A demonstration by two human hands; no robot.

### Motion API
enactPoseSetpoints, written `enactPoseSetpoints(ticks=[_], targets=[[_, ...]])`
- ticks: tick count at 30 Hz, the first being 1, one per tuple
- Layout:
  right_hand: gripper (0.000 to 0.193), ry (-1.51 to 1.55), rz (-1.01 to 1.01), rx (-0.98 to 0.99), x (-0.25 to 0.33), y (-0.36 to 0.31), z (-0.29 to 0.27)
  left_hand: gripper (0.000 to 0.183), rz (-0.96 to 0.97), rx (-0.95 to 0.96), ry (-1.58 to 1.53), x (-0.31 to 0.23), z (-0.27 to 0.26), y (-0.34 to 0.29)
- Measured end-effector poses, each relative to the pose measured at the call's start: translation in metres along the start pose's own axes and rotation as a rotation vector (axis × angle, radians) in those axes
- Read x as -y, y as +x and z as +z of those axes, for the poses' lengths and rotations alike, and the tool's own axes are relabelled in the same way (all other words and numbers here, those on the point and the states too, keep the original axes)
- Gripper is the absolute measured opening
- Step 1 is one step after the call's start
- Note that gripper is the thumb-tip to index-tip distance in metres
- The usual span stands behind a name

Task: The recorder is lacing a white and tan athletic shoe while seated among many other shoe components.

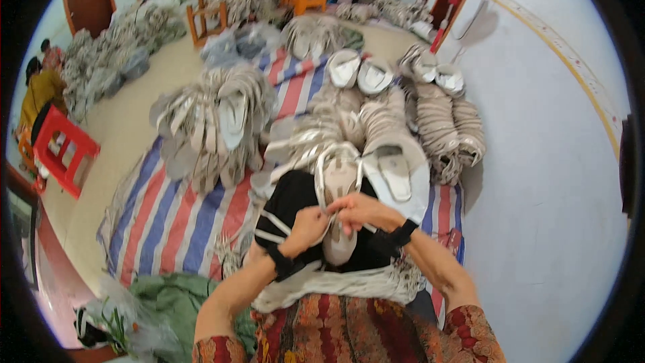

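A beige shoe upper (pixel 340 176) with pale edging lies lengthwise on my lap, over black cloth. Its rounded end (pixel 339 249) shows below my hands. My left hand (pixel 310 228) is closed at the left side of its middle, fingertips pinched together. My right hand (pixel 364 212) meets it from the right, with the index finger reaching across and the other fingers curled. What the fingertips pinch is too small to make out. A bundle of off-white laces (pixel 316 290) lies across my lap, close to my body.
Stacked beige shoe uppers (pixel 201 124) stand on a striped tarpaulin (pixel 178 218). More stacks (pixel 440 117) and a white insole-shaped piece (pixel 395 173) are ahead. A red stool (pixel 64 148) and a seated person (pixel 41 94) are left. Green cloth (pixel 175 306) lies near left.
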State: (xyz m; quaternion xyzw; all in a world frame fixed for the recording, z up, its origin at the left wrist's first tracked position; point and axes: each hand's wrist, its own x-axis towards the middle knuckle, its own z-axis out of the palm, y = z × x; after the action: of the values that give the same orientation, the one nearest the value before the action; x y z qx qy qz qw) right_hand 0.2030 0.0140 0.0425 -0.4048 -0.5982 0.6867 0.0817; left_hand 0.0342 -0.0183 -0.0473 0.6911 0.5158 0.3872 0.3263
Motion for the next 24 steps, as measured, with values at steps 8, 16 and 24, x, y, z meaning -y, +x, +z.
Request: enactPoseSetpoints(ticks=[8,16,24], targets=[[0.025,-0.596,-0.268,-0.24,-0.016,0.008,0.009,0.016,0.076,0.151,0.119,-0.015,-0.019,-0.007],[0.009,-1.44,-0.686,-0.7,-0.017,0.017,0.036,0.04,0.331,0.34,0.345,-0.03,-0.053,0.027],[0.007,-1.293,-0.882,-0.539,-0.023,0.018,0.012,0.039,0.314,0.484,0.339,-0.02,-0.049,0.045]])
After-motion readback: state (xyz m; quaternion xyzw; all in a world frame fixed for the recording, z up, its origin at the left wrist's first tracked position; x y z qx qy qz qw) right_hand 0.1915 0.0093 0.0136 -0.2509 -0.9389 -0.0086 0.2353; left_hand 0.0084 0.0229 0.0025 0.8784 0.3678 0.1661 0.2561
